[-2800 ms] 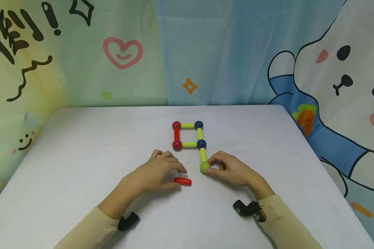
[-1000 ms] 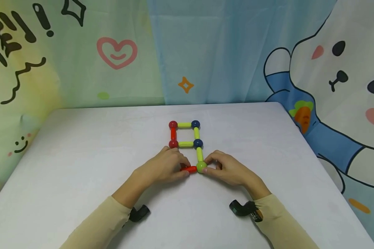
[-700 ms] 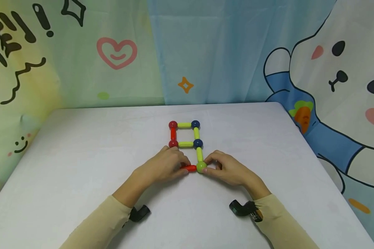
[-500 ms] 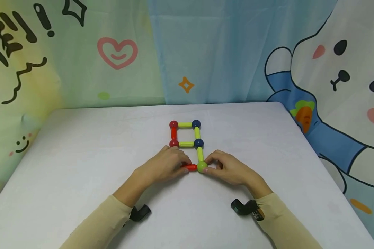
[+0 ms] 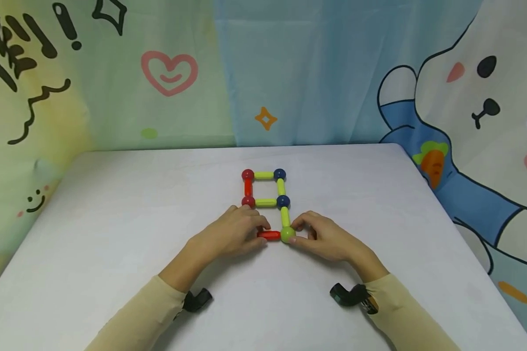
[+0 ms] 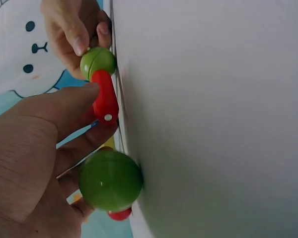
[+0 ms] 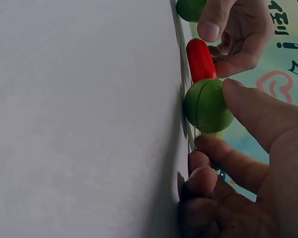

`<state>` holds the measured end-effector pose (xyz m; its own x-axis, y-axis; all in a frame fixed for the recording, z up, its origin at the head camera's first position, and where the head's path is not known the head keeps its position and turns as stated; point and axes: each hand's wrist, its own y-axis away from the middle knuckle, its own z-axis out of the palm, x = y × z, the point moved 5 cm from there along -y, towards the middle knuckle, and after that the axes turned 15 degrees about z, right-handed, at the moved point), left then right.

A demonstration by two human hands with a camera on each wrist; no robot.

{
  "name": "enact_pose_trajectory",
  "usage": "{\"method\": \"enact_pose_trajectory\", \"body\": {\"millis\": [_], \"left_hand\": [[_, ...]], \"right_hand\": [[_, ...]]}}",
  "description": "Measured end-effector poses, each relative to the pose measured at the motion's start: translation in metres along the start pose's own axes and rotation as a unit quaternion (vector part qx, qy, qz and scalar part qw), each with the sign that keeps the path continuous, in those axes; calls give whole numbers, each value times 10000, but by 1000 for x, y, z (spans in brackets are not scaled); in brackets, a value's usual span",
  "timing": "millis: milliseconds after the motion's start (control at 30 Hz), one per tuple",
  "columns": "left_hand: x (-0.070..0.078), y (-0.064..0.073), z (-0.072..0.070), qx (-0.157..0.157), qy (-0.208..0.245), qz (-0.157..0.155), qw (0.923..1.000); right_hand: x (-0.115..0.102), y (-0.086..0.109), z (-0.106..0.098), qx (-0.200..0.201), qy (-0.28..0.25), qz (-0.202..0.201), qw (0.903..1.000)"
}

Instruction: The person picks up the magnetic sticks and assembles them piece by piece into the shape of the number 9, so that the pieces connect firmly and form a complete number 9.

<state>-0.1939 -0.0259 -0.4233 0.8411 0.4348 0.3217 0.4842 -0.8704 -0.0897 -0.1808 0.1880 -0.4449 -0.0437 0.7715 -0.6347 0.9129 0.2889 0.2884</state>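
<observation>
My left hand [image 5: 230, 231] pinches a red magnetic stick [image 5: 269, 235] between thumb and fingers. The stick's far end meets a light-green ball [image 5: 287, 235], which my right hand [image 5: 320, 236] pinches from the other side. A second green ball [image 6: 111, 181] sits by the lower fingers of the left hand in its wrist view; in the head view that hand hides it. From the pinched ball a yellow-green stick [image 5: 285, 217] runs back to a dark-blue ball [image 5: 283, 202]. That ball is one corner of a square frame.
Two red balls, with the back one [image 5: 248, 175] in plain sight, and another blue ball [image 5: 279, 174] form the square's other corners. Left fingers overlap the near red ball [image 5: 248, 201]. A white table [image 5: 158, 195] lies beneath, with a printed curtain [image 5: 312, 73] behind it.
The red stick lay loose on the table at first. My left hand has taken hold of it and brought it back and right, against the green ball. My right hand keeps its pinch.
</observation>
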Motion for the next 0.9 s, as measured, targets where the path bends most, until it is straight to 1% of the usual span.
{"method": "enact_pose_trajectory", "body": {"millis": [133,267,433,567,700,900], "left_hand": [[-2,6,-4,1,-6,-137,9999],[-6,13,-5,14,17,-318,9995],[-10,23,-5,108,125,-415,9990],[-12,28,-5,152,171,-380,9990],[-14,32,-5,95,98,-369,9992],[-19,42,-8,70,37,-569,9983]], "right_hand": [[-1,0,-2,98,48,137,9998],[-4,-2,-4,254,147,32,9996],[-13,-3,-6,540,158,-357,9978],[-21,-3,-6,683,286,-679,9949],[-30,-5,-2,681,514,-803,9931],[-44,-13,4,521,755,-1033,9904]]}}
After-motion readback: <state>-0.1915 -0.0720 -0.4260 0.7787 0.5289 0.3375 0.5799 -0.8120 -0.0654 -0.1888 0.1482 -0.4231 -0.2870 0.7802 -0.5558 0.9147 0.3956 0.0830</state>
